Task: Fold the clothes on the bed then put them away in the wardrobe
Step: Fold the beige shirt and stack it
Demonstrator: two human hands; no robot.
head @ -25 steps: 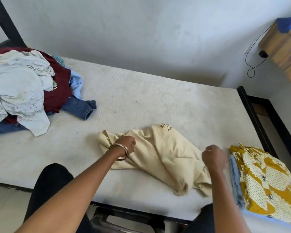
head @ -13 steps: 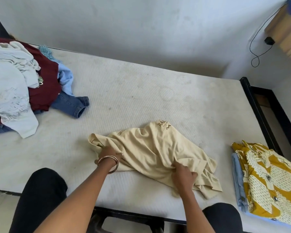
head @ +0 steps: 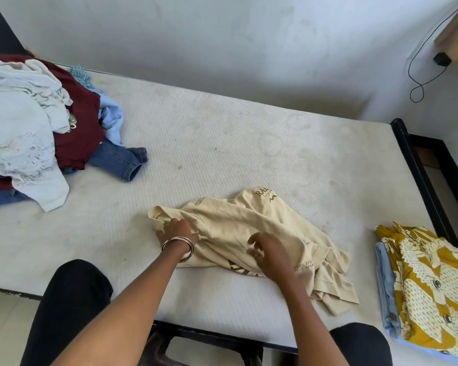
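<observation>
a cream shirt (head: 262, 233) lies crumpled on the bare mattress (head: 222, 143) in the lower middle of the frame, brown lettering showing at its top and near its lower right edge. the left hand (head: 176, 229), bangles (head: 179, 245) at the wrist, rests on the shirt's left end with fingers spread and fairly straight, pressing the cloth down. the right hand (head: 269, 250) is over the middle of the shirt with fingers loosely curled; it is blurred, and i cannot tell whether it has any cloth pinched

in the upper left of the frame sits a heap of unfolded clothes (head: 37, 128): pale white pieces on top, a maroon one beneath, a light blue one beside it, and jeans (head: 119, 162) poking out toward the middle of the bed. at the lower right edge a folded yellow patterned shirt (head: 428, 286) lies on top of a folded light blue piece (head: 385, 291), well apart from the cream shirt. the black bed frame (head: 421, 186) runs down the right side, and a black cable (head: 421, 72) hangs on the wall in the upper right
</observation>
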